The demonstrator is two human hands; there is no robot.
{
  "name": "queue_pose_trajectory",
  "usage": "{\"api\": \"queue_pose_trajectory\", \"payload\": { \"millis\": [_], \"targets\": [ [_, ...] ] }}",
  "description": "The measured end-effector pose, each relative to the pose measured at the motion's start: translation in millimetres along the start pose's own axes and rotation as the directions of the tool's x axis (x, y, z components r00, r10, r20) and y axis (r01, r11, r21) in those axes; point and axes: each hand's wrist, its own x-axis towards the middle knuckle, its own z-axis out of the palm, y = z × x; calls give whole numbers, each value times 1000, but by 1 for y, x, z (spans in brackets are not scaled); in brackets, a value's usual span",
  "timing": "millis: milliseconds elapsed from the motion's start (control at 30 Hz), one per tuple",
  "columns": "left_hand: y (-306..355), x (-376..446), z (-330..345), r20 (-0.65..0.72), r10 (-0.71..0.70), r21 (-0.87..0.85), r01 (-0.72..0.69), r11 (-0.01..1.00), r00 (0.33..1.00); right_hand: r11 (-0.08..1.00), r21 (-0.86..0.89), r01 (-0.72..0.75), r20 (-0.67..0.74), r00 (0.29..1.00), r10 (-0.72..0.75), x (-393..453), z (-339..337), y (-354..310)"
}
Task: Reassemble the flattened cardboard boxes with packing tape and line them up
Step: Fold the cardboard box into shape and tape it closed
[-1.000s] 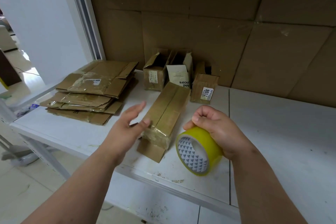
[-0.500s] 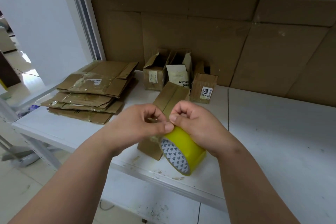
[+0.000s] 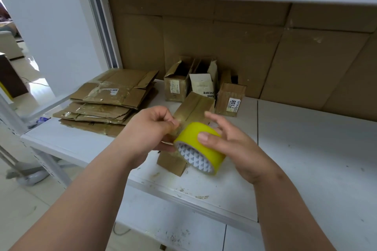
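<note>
Head view shows a yellow tape roll (image 3: 201, 144) held above the white shelf (image 3: 306, 149), its white core printed with small dark triangles. The roll's open end faces down and toward the person's left, so its axis runs slantwise from lower left to upper right. The right hand (image 3: 234, 144) grasps the roll, thumb pressed on the yellow outer band and fingers spread round the far side. The left hand (image 3: 149, 130) is curled, thumb and fingertips pinched at the roll's upper left edge, apparently on the clear tape end, though the film itself is hard to make out.

Under the hands lies a long box (image 3: 190, 112), brown and glossy with old tape, its long axis running away from the person toward the back, a loose flap at its near end. Behind it stand 3 small open boxes (image 3: 204, 81) in a row against the cardboard backing; the rightmost one bears a label reading 7108. Left of these sits a stack of flattened boxes (image 3: 110, 100).
</note>
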Motion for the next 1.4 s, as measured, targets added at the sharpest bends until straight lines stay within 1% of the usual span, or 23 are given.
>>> {"api": "queue_pose_trajectory", "payload": {
  "millis": [100, 167, 233, 300, 400, 500, 600, 667, 733, 833, 933, 1033, 1200, 1333, 1400],
  "targets": [
    [0, 4, -7, -36, -27, -142, 22, 990, 999, 994, 69, 79, 49, 995, -82, -4, -12, 9],
    [0, 5, -9, -31, -32, -211, 25, 977, 999, 987, 111, 114, 56, 991, -121, -6, -11, 13],
    [0, 7, -10, -45, -27, -207, 17, 978, 999, 986, 109, 124, 51, 990, -130, -5, -9, 14],
    [0, 9, -12, -120, -30, -218, 3, 976, 992, 988, 75, 138, 51, 988, -142, -5, -11, 12],
    [-2, 14, -22, -234, -37, -297, -35, 954, 972, 989, 5, 148, 33, 988, -149, -7, -16, 8],
    [-7, 18, -22, -255, -36, -272, -36, 962, 966, 990, -4, 143, 20, 990, -143, -8, -22, 9],
    [-12, 22, -19, -295, -46, -251, -31, 967, 955, 991, -90, 104, -19, 994, -106, -8, -30, 9],
    [-13, 27, -22, -319, -51, -250, -32, 968, 946, 985, -169, 44, -74, 996, -57, -7, -33, 11],
    [-15, 32, -25, -331, -48, -211, -24, 977, 942, 976, -216, -17, -106, 994, -6, -6, -34, 15],
    [-24, 39, -25, -356, -53, -123, 10, 992, 933, 940, -328, -97, -154, 987, 48, -1, -31, 19],
    [-39, 42, -23, -368, -113, -133, 68, 989, 923, 901, -402, -161, -196, 977, 87, 6, -25, 19],
    [-49, 47, -25, -350, -175, -184, 116, 976, 920, 881, -428, -204, -216, 969, 119, 11, -21, 20],
    [-58, 54, -24, -298, -215, -175, 168, 970, 930, 852, -456, -258, -242, 957, 161, 14, -19, 21],
    [-67, 53, -19, -259, -270, -169, 232, 958, 927, 783, -535, -318, -236, 946, 222, 17, -14, 26],
    [-71, 52, -15, -240, -289, -135, 263, 955, 927, 739, -581, -341, -266, 938, 224, 19, -11, 27]
  ]
}}
